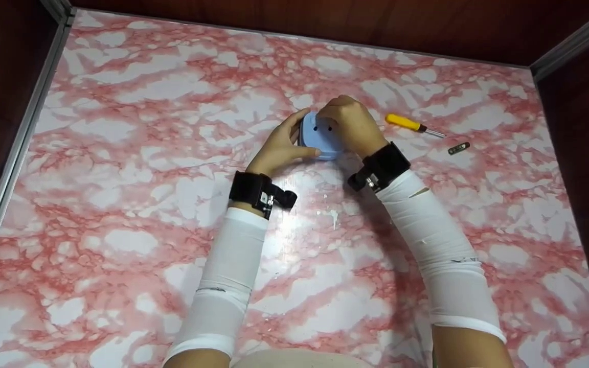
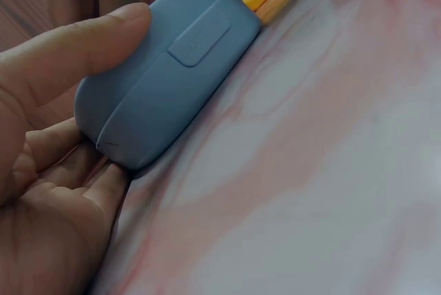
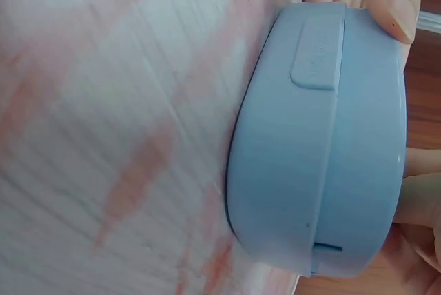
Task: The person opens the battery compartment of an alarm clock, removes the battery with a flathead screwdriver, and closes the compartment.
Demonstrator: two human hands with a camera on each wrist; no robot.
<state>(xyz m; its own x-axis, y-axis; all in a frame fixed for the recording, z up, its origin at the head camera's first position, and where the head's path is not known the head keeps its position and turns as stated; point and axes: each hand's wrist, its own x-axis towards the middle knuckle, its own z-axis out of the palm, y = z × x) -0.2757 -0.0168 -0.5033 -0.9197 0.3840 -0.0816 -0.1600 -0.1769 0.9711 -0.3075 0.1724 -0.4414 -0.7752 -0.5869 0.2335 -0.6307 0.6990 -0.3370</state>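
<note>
We held the blue case [image 1: 319,137] on edge, both hands' fingers [image 2: 89,36] curled round it; loosened, it could tip onto the counter [image 1: 120,204].

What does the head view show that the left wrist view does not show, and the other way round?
Only the head view shows both arms in white sleeves, the black wrist straps, the right hand on the blue case, the small dark metal piece and the wooden walls. Only the left wrist view shows the case's side closely, with its raised tab and seam. Both show the left hand gripping the case, the yellow screwdriver beyond it, and the pink marbled table.
</note>
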